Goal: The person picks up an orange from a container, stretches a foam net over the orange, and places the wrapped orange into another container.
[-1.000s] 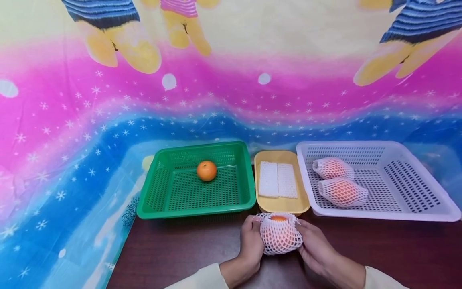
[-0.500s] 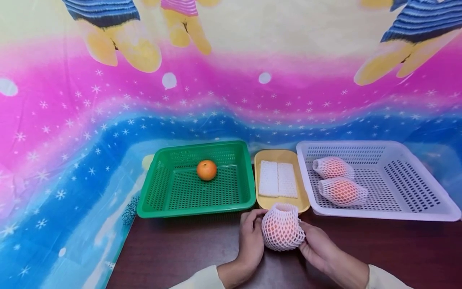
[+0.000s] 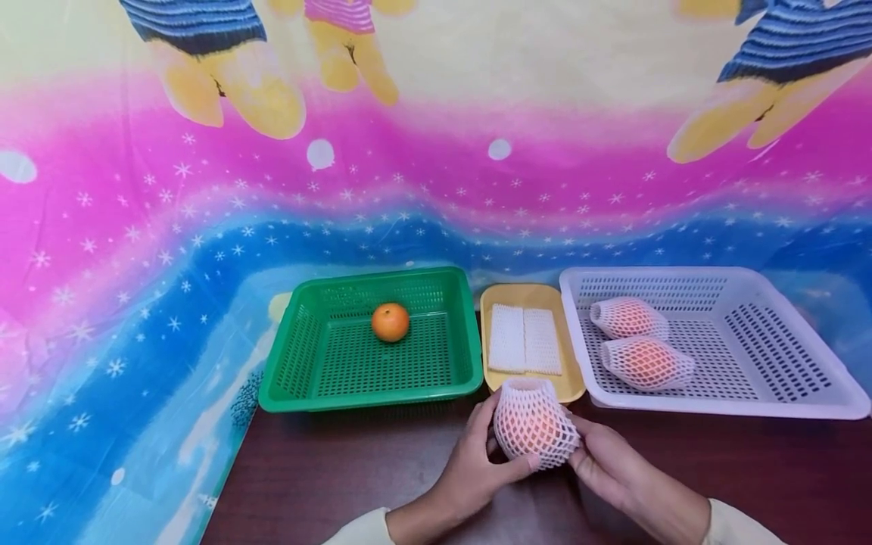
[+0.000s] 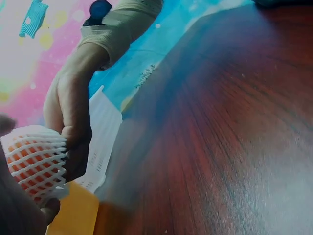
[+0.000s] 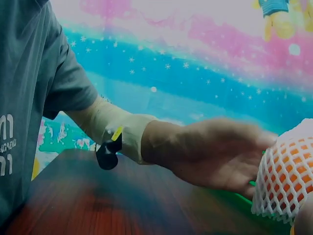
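Observation:
An orange in a white foam net sleeve (image 3: pixel 534 428) is held between both hands, above the table's near part. Its narrowed net end points up and away. My left hand (image 3: pixel 470 469) grips the left side, its thumb across the lower front of the net. On the right, my right hand (image 3: pixel 616 465) pinches the net's edge near the bottom; some of its fingertips are hidden behind the fruit. The orange fruit (image 4: pixel 32 159) shows through the mesh in the left wrist view. In the right wrist view the netted orange (image 5: pixel 288 171) is partly cut off by the frame edge.
A green basket (image 3: pixel 368 401) at back left holds one bare orange (image 3: pixel 390 323). Beside it, a yellow tray (image 3: pixel 572 387) carries flat white foam nets (image 3: pixel 507 339). A white basket (image 3: pixel 736 407) at back right contains two netted oranges (image 3: pixel 647 362). A patterned cloth hangs behind.
The netted orange has tipped from its opening facing up to its narrowed end rising farther. My left thumb has come round onto the net's front; the right hand stays at the right side.

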Demonstrator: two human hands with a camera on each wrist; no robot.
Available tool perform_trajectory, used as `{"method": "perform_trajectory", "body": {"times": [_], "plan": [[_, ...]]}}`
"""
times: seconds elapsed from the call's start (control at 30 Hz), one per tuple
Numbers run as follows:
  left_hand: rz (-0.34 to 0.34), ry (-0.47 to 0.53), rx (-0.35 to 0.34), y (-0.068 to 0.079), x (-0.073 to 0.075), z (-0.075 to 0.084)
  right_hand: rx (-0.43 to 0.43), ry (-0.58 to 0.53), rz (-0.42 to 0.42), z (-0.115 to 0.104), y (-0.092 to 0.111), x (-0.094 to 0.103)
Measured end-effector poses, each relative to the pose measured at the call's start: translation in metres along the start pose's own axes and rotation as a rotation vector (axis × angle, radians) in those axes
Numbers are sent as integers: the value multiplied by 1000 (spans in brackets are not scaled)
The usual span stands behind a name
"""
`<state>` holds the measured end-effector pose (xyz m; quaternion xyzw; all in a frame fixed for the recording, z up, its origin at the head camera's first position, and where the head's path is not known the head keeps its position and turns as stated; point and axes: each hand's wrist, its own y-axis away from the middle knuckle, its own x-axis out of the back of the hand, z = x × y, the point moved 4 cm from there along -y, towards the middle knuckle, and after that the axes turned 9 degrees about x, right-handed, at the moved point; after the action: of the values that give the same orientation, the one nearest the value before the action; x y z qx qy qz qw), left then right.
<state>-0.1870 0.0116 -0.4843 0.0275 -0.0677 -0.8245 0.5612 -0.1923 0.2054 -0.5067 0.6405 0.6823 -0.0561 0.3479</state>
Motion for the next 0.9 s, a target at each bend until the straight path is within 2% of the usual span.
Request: {"method": "perform_trajectory", "body": {"times": [0.1, 0.37, 0.47, 0.63, 0.73, 0.9], "plan": [[-4, -24, -7, -2, -1, 0, -7, 21, -45, -1, 1, -2], [-31, 125, 9, -8, 2, 6, -23, 100, -142, 3, 13, -9], [-25, 162, 11, -8, 1, 8, 0, 186, -145, 2, 17, -14], [8, 252, -2, -9, 1, 10, 41, 316, -55, 1, 23, -17], [23, 272, -10, -8, 1, 10, 60, 406, 43, 1, 24, -19], [-7, 283, -12, -9, 0, 11, 156, 637, 193, -6, 26, -23]]}}
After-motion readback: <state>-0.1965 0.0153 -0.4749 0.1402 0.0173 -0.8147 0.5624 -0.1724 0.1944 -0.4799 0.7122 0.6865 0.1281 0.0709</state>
